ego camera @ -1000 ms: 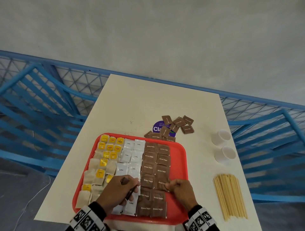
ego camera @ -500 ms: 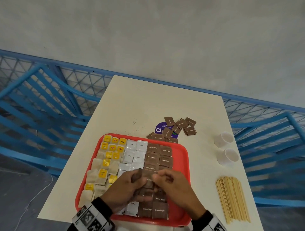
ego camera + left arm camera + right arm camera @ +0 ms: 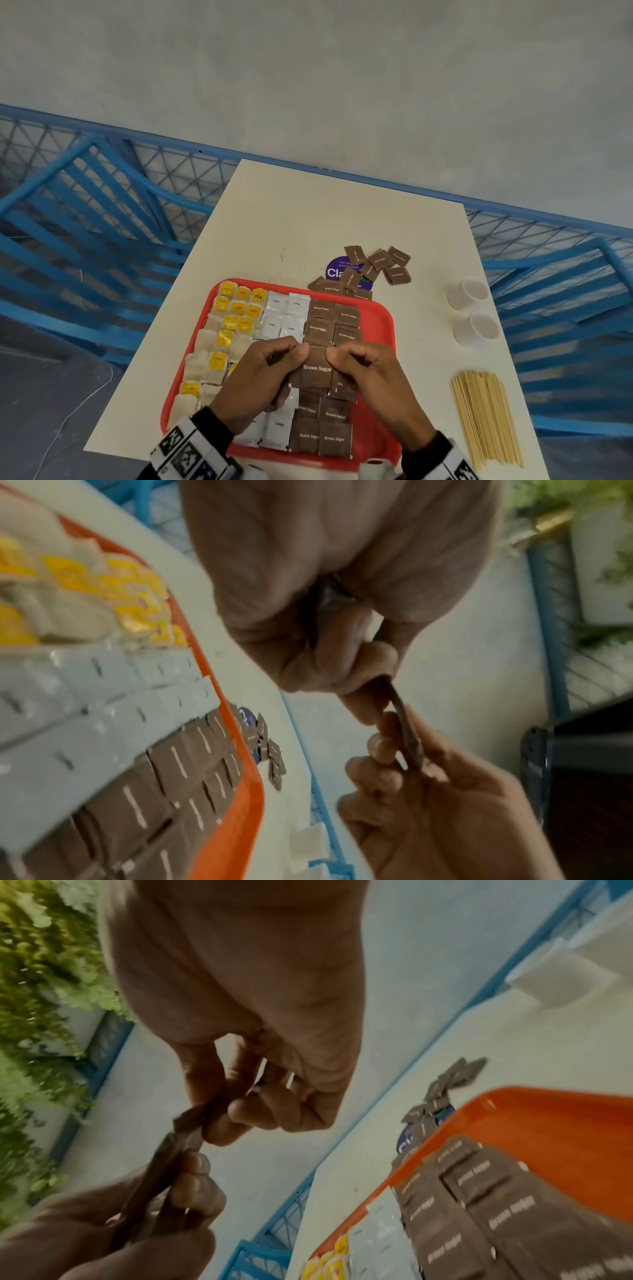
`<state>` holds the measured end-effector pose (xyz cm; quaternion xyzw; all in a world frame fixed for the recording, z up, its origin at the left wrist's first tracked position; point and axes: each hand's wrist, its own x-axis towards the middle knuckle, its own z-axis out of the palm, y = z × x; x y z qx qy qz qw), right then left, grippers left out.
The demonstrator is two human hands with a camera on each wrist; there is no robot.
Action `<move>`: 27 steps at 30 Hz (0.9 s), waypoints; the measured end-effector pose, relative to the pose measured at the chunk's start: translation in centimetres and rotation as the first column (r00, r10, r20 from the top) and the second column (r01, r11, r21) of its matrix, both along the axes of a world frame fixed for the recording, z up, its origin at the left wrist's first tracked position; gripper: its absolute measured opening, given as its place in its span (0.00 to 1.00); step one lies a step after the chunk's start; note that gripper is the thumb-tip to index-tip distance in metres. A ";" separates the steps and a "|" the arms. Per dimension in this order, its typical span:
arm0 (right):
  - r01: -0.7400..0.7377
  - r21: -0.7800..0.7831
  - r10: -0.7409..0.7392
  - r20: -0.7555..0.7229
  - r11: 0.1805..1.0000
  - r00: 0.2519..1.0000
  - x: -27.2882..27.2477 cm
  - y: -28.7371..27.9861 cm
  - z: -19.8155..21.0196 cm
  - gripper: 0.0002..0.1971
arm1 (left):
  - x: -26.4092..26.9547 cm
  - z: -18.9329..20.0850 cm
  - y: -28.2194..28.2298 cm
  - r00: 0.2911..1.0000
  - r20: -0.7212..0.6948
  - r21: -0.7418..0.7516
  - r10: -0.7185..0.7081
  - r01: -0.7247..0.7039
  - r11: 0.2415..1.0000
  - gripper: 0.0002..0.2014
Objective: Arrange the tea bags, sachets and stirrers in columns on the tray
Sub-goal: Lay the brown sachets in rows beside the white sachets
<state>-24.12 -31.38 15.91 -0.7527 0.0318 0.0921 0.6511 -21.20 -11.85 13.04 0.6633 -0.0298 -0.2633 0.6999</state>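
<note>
Fingers [image 3: 337, 356] of both hands pinch brown sugar sachet [image 3: 317, 368] above tray [image 3: 385, 329].

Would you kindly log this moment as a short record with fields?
held: brown sugar sachet, above the tray
left hand: pinches the sachet's left side
right hand: pinches its right side
tray: tea bags left, white coffee sachets middle, brown sugar right
off tray: loose brown sachets, stirrers, two white cups
</note>
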 end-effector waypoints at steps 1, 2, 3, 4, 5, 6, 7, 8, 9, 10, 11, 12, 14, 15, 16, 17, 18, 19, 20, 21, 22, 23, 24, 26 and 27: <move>0.008 0.037 -0.007 -0.019 0.999 1.000 0.0 0.1 -0.1 0.17 | 0.1 0.0 -0.1 0.998 -0.058 -0.049 0.029 -0.032 0.998 0.20; 0.022 0.078 -0.018 -0.054 0.997 0.998 0.0 0.2 -0.2 0.18 | 0.1 0.1 -0.1 0.990 -0.135 -0.103 0.044 -0.059 0.993 0.18; 0.049 0.126 -0.037 -0.098 0.991 0.995 0.0 0.3 -0.4 0.17 | 0.1 0.3 -0.2 0.976 -0.214 -0.161 0.046 -0.082 0.984 0.16; 0.076 0.171 -0.051 -0.143 0.982 0.988 -0.1 0.4 -0.4 0.16 | 0.1 0.6 -0.2 0.960 -0.278 -0.207 0.036 -0.097 0.973 0.14; 0.091 0.203 -0.056 -0.171 0.975 0.984 -0.1 0.4 -0.6 0.16 | 0.0 0.8 -0.3 0.950 -0.310 -0.227 0.027 -0.102 0.968 0.14; 0.077 0.203 -0.042 -0.168 0.976 0.985 -0.2 0.4 -0.8 0.17 | 0.0 0.7 -0.3 0.952 -0.305 -0.215 0.031 -0.100 0.971 0.15; 0.038 0.164 -0.013 -0.148 0.986 0.989 -0.3 0.3 -0.9 0.18 | 0.0 0.6 -0.2 0.961 -0.274 -0.177 0.043 -0.094 0.980 0.18; -0.006 0.109 0.021 -0.133 0.994 0.991 -0.5 0.3 -0.9 0.17 | 0.0 0.5 -0.2 0.970 -0.237 -0.122 0.059 -0.090 0.988 0.21; -0.040 0.064 0.048 -0.130 0.997 0.990 -0.6 0.2 -1.0 0.16 | 0.0 0.5 -0.2 0.976 -0.204 -0.073 0.072 -0.089 0.993 0.24; -0.062 0.034 0.066 -0.134 0.998 0.989 -0.6 0.1 -0.9 0.15 | 0.0 0.4 -0.2 0.980 -0.178 -0.040 0.086 -0.094 0.995 0.26; -0.066 0.010 0.067 -0.137 0.998 0.988 -0.6 -0.1 -1.0 0.15 | 0.0 0.2 -0.1 0.982 -0.162 -0.025 0.101 -0.107 0.994 0.25; -0.054 -0.013 0.051 -0.139 0.998 0.989 -0.6 -0.2 -1.1 0.16 | 0.0 0.2 0.0 0.978 -0.154 -0.012 0.137 -0.140 0.990 0.23; 0.015 -0.071 -0.023 -0.118 0.997 0.993 -0.5 -0.6 -1.3 0.16 | 0.0 0.1 0.2 0.956 -0.093 0.029 0.278 -0.276 0.961 0.18; 0.052 -0.137 -0.063 -0.073 0.989 0.995 -0.5 -0.7 -1.5 0.17 | -0.1 0.0 0.2 0.939 -0.003 0.090 0.343 -0.341 0.936 0.16; 0.081 -0.244 -0.084 -0.001 0.966 0.996 -0.5 -0.8 -1.8 0.19 | -0.3 -0.2 0.2 0.927 0.120 0.183 0.356 -0.374 0.909 0.15; 0.105 -0.371 -0.076 0.091 0.923 0.993 -0.5 -0.7 -2.2 0.19 | -0.5 -0.3 0.0 0.922 0.235 0.270 0.309 -0.367 0.890 0.12; 0.129 -0.478 -0.042 0.188 0.869 0.981 -0.5 -0.5 -2.6 0.17 | -0.8 -0.4 -0.5 0.920 0.305 0.310 0.248 -0.342 0.887 0.10; 0.153 -0.547 0.006 0.278 0.823 0.960 -0.6 -0.1 -2.8 0.12 | -1.2 -0.3 -1.1 0.922 0.330 0.311 0.203 -0.310 0.899 0.10; 0.164 -0.586 0.057 0.340 0.793 0.939 -0.6 0.4 -2.9 0.06 | -1.5 -0.2 -1.8 0.930 0.320 0.292 0.183 -0.280 0.914 0.13; 0.171 -0.621 0.094 0.370 0.765 0.924 -0.6 0.9 -2.8 0.07 | -1.7 -0.1 -2.4 0.941 0.287 0.260 0.177 -0.255 0.931 0.15; 0.169 -0.635 0.125 0.391 0.754 0.912 -0.6 1.3 -3.0 0.10 | -1.7 0.1 -2.8 0.952 0.245 0.212 0.184 -0.238 0.948 0.14; 0.166 -0.648 0.149 0.403 0.744 0.903 -0.6 1.7 -3.1 0.12 | -1.7 0.4 -3.2 0.962 0.188 0.148 0.198 -0.227 0.963 0.11; 0.158 -0.663 0.175 0.407 0.732 0.896 -0.6 2.1 -3.2 0.13 | -1.6 0.7 -3.3 0.969 0.125 0.091 0.211 -0.223 0.970 0.10; 0.090 -0.677 0.232 0.370 0.730 0.900 -0.9 2.5 -2.8 0.15 | -1.3 0.6 -2.9 0.969 0.033 0.031 0.243 -0.244 0.969 0.11; 0.053 -0.661 0.239 0.343 0.748 0.908 -1.0 2.5 -2.8 0.16 | -1.1 0.3 -2.6 0.966 0.009 0.025 0.260 -0.260 0.965 0.11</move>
